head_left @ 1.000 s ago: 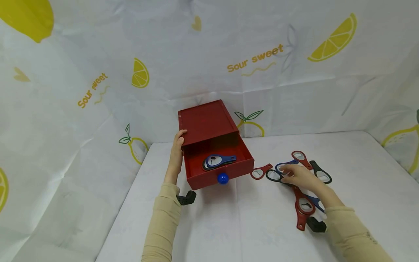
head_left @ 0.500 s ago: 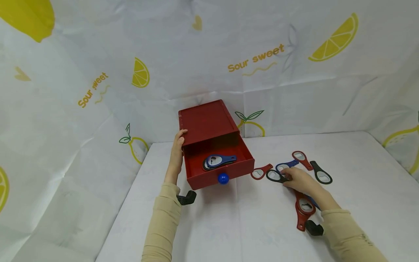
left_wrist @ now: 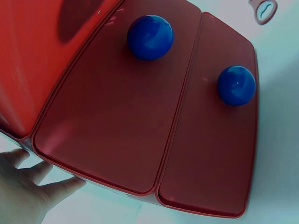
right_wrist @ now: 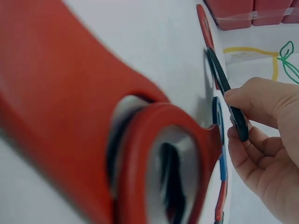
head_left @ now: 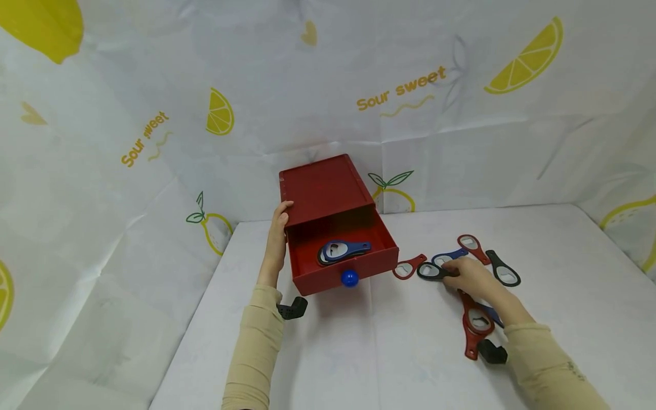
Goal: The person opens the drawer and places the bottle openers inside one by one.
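My left hand (head_left: 277,242) rests against the left side of a red drawer cabinet (head_left: 328,191), fingers reaching its top edge. The top drawer (head_left: 307,282) is pulled out, with a blue knob (head_left: 350,278) on its front. Inside lie a blue bottle opener (head_left: 353,248) and a dark one partly under it. With thumb and fingers, my right hand (head_left: 474,279) pinches the handle of a black bottle opener (head_left: 429,271). That opener tilts off the table in the right wrist view, its ring end close to the tabletop.
Around my right hand lie a red bottle opener (head_left: 404,270), a blue one (head_left: 451,257), another black one (head_left: 505,275) and several more red and blue ones. Lower drawers with blue knobs (left_wrist: 236,86) are closed. A lemon-print sheet (head_left: 328,74) hangs behind the table.
My right hand has closed on the black bottle opener's handle and raised that end a little. The left hand stays at the cabinet's side.
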{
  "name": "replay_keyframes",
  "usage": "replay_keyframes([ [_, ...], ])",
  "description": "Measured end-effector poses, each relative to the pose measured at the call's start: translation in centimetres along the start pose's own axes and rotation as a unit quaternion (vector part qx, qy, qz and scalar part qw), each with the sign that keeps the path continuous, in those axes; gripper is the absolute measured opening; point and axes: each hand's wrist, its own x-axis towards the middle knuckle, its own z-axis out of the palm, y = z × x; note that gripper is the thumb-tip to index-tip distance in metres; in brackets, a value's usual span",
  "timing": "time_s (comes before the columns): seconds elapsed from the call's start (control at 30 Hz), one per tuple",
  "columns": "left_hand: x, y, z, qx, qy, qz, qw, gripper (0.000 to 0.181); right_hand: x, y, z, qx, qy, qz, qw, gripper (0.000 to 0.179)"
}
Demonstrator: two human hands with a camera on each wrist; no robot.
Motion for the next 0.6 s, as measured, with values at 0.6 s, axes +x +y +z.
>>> replay_keyframes([
  [0.6, 0.0, 0.0, 0.1, -0.005, 0.003, -0.002, 1.0, 0.046, -0.6, -2.1, -3.4, 0.007, 0.05, -0.035, 0.9981, 0.031],
])
